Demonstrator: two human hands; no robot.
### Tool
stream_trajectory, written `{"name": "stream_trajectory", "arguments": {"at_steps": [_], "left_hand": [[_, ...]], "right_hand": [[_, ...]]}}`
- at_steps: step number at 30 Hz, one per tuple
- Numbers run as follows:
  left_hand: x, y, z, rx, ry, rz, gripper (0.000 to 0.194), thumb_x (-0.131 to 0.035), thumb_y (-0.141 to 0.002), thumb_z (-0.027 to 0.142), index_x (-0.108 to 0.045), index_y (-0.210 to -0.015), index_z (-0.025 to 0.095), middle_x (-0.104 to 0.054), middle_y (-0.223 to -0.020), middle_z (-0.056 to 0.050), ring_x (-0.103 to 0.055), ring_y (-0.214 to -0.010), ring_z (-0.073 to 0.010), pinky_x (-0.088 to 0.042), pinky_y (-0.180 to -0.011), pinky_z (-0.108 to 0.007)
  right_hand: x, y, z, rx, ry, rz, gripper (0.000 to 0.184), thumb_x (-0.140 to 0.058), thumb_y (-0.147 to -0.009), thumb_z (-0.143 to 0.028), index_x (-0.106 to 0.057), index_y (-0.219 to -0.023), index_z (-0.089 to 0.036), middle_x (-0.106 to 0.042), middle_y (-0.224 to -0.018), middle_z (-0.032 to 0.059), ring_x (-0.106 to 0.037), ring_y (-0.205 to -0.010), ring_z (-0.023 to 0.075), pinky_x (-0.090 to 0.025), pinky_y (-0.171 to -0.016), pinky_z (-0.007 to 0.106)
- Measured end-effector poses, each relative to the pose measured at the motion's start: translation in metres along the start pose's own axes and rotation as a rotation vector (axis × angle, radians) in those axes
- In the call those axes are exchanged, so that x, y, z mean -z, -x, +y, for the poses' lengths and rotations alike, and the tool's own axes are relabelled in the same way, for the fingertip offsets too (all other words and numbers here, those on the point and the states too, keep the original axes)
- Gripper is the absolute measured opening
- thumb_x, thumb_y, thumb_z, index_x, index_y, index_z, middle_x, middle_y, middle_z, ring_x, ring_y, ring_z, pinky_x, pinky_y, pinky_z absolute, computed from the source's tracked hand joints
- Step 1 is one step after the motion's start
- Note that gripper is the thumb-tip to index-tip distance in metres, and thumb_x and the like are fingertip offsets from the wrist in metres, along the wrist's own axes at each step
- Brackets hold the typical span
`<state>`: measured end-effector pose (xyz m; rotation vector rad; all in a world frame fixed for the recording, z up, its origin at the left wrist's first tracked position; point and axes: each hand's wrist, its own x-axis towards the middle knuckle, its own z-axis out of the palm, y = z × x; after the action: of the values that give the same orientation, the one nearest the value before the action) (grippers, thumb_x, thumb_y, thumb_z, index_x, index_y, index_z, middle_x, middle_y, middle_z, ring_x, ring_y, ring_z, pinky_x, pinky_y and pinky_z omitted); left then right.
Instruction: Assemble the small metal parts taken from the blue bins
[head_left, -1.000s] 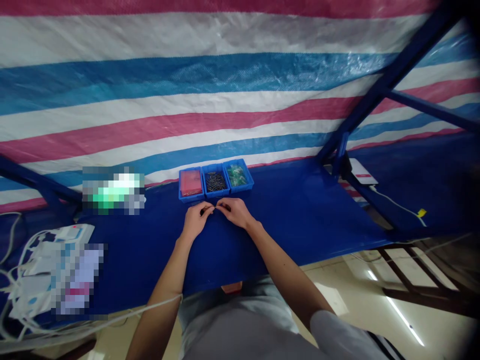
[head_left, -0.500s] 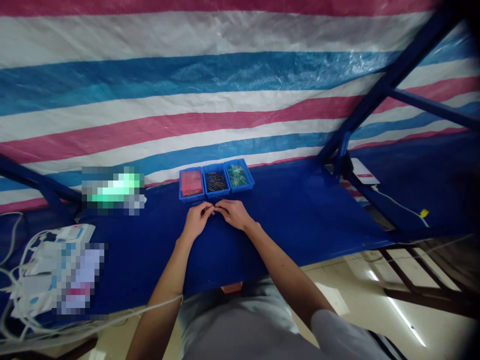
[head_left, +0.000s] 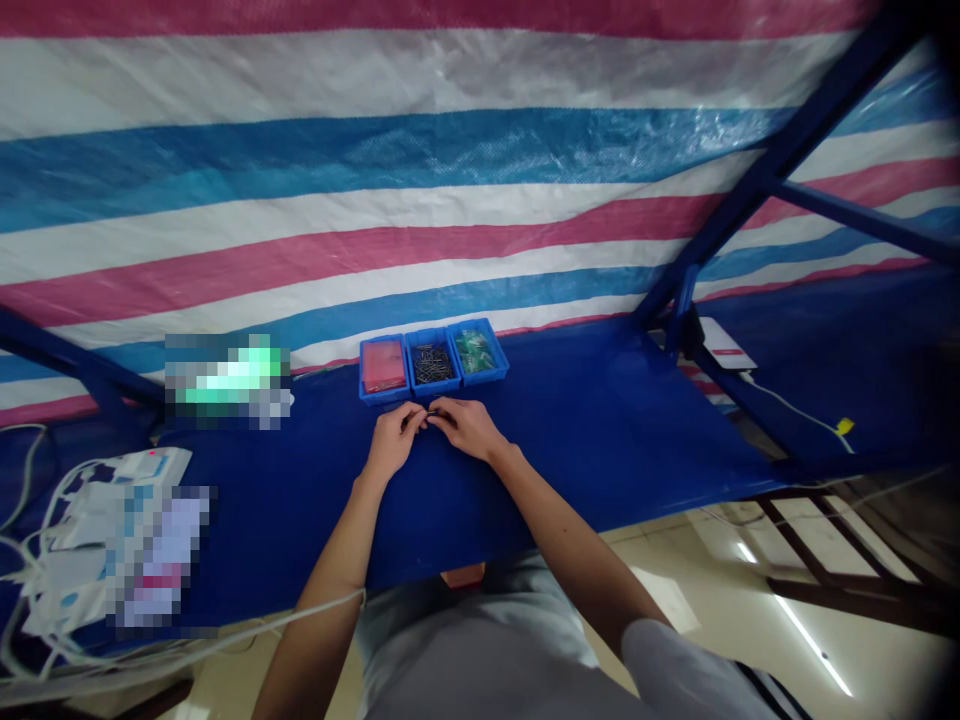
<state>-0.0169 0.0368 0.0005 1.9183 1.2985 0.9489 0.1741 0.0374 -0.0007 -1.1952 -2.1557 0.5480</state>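
Observation:
Fingertip to fingertip, my left hand (head_left: 394, 438) and my right hand (head_left: 466, 426) meet just in front of three small blue bins. Both are closed in a pinch. A tiny dark sliver shows between the fingertips, too small to name. The left bin (head_left: 362, 385) holds a flat pink-red packet (head_left: 384, 364). In the middle bin (head_left: 435, 388) lies a heap of thin dark metal pieces (head_left: 432, 364), like screws or nails. Clear plastic bags with green (head_left: 475, 351) fill the right bin (head_left: 486, 377).
Blue sheeting covers the table (head_left: 600, 430). A white power strip (head_left: 142, 480) with tangled cables is at the left, beside a blurred-out pale item (head_left: 169, 560). A white box (head_left: 726, 342) with a cable stands at the right, past the blue frame post (head_left: 712, 230). Striped sheeting (head_left: 450, 220) hangs behind.
My hands stay almost in place. The fingertips have shifted slightly, and the dark sliver between them shows a little more. The bins have not moved.

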Motion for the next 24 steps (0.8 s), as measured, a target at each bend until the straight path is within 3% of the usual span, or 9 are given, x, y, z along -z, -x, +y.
{"name": "stream_trajectory", "arguments": {"at_steps": [13,17,24], "left_hand": [[0.0013,0.0004,0.003,0.0,0.001,0.005,0.028,-0.051,-0.095,0.042,-0.064,-0.084,0.02,-0.068,-0.071,-0.001,-0.063,-0.064,-0.0157,-0.048,-0.068,-0.025],[0.0008,0.0003,0.0025,-0.009,-0.015,-0.003,0.028,-0.051,-0.096,0.041,-0.065,-0.083,0.02,-0.069,-0.071,-0.001,-0.063,-0.064,-0.0157,-0.048,-0.068,-0.025],[0.0006,0.0005,0.0024,-0.03,-0.024,-0.029,0.026,-0.052,-0.096,0.038,-0.067,-0.083,0.02,-0.07,-0.071,0.0,-0.063,-0.065,-0.0152,-0.046,-0.067,-0.025]], "right_hand": [[0.0009,-0.0003,0.0003,0.03,-0.001,0.009,0.024,-0.045,-0.104,-0.031,-0.067,-0.108,-0.024,-0.07,-0.103,0.0045,-0.065,-0.09,0.0154,-0.04,-0.079,0.023],[0.0006,-0.0007,-0.0005,0.011,0.039,-0.024,0.023,-0.043,-0.104,-0.031,-0.064,-0.1,-0.021,-0.07,-0.09,0.003,-0.063,-0.079,0.0145,-0.036,-0.071,0.023],[-0.0012,-0.0023,0.0011,-0.042,0.16,-0.053,0.038,-0.035,-0.107,-0.035,-0.061,-0.083,-0.019,-0.062,-0.069,0.0009,-0.056,-0.063,0.0134,-0.028,-0.063,0.024]]}}
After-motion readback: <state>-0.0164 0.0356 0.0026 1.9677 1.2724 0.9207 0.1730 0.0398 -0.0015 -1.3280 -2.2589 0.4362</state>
